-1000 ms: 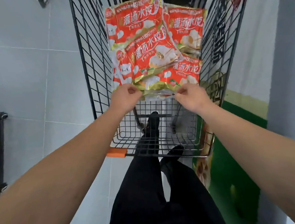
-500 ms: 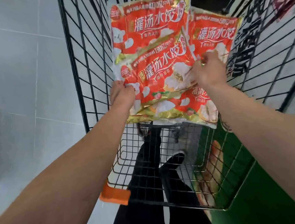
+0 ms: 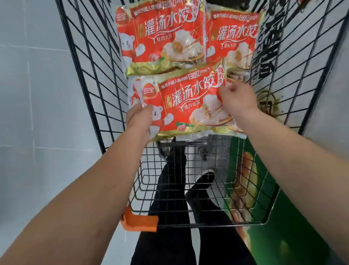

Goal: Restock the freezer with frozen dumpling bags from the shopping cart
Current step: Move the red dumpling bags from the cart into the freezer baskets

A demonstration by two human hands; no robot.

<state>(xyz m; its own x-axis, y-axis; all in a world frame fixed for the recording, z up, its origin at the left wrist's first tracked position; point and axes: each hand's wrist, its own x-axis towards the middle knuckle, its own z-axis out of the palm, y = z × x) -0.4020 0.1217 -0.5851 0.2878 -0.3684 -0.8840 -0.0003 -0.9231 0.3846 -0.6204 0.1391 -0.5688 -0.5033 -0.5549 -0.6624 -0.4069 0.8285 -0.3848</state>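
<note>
Several red-and-gold dumpling bags lie in the black wire shopping cart. The nearest bag is held at both short ends: my left hand grips its left edge, my right hand grips its right edge. A second bag lies just beyond it, and a third bag sits to the right, partly under the others. More bags seem to lie beneath the held one, mostly hidden.
The cart's near end has an orange handle cap. Through its mesh floor I see my dark trousers and shoes. A green freezer cabinet side stands at the right. Pale grey floor tiles spread to the left.
My hands moved from the near edge of the stack to the two ends of the top bag. That bag has turned square to me and shifted nearer. The camera leaned closer.
</note>
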